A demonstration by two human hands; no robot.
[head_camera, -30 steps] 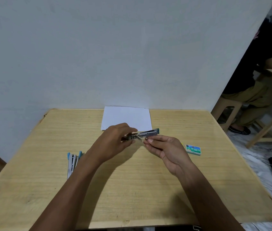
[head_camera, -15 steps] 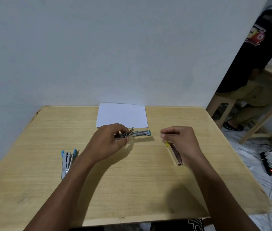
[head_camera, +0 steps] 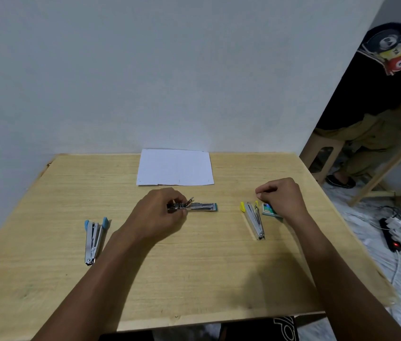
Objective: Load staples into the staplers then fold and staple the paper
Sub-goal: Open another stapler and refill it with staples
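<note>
Hold teal stapler steady in gripping left hand, and with curled right hand, contents unclear, pinch one strip from staple box.

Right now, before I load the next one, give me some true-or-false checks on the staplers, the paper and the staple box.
1. The left hand grips the teal-ended metal stapler. True.
2. The white paper sheet lies under the blue-ended metal stapler. False: the sheet lies at the far edge of the wooden table, apart from all the staplers.
3. The yellow-ended metal stapler lies on the table right beside the small green staple box. True.
4. The right hand holds the blue-ended stapler. False: that stapler lies untouched on the table's left side; the right hand is by the staple box, fingers curled.
</note>
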